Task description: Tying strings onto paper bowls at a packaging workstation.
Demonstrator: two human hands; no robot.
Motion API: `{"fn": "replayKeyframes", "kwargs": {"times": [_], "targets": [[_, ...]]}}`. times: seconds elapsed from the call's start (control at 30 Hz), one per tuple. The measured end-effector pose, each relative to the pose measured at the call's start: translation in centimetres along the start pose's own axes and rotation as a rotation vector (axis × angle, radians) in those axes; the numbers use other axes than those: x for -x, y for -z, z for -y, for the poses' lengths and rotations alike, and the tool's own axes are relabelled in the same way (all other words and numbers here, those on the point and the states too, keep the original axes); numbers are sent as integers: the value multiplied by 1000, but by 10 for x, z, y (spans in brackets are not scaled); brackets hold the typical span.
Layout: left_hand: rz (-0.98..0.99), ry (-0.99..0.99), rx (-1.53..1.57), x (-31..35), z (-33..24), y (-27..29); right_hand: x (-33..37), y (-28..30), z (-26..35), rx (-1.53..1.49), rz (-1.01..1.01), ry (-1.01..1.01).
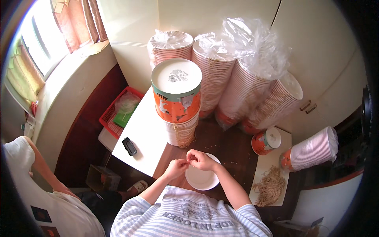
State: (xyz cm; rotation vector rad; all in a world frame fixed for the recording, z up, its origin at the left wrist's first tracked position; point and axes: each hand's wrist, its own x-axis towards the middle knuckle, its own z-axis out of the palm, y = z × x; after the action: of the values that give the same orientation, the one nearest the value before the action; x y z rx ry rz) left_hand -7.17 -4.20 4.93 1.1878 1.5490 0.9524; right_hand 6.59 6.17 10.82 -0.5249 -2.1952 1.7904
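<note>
My left hand point(177, 168) and my right hand point(200, 161) meet close together at the table's near edge, fingertips pinched. Whatever lies between the fingers is too small to make out. Just under them is a round white open container point(203, 179) with a pale rim, its inside facing up; my right forearm passes over its right side. Beyond my hands, an upturned orange-and-green printed paper bucket point(177, 106) tops a stack of nested paper buckets point(177, 132). Loops of tan string point(185, 132) hang at that stack's side.
Tall plastic-wrapped bucket stacks point(244, 89) line the back. At right are a small orange bucket point(264, 142), a leaning wrapped stack point(314, 150) and a tan string heap point(271, 185). A black tray-like object point(129, 146) and red basket point(108, 118) are left, near another person point(51, 197).
</note>
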Motion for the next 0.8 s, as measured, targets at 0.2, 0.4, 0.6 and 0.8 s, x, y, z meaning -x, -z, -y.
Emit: {"fn": "replayKeyframes", "kwargs": {"times": [0.2, 0.4, 0.6, 0.8], "targets": [[79, -29, 146, 1, 10, -1, -8, -5, -17, 36, -74, 5], [108, 111, 481, 2, 4, 2, 8, -11, -36, 475, -363, 217], [109, 148, 534, -2, 1, 3, 41, 6, -40, 696, -701, 136], [80, 150, 562, 5, 0, 5, 146, 170, -119, 1411, -1230, -389]]}}
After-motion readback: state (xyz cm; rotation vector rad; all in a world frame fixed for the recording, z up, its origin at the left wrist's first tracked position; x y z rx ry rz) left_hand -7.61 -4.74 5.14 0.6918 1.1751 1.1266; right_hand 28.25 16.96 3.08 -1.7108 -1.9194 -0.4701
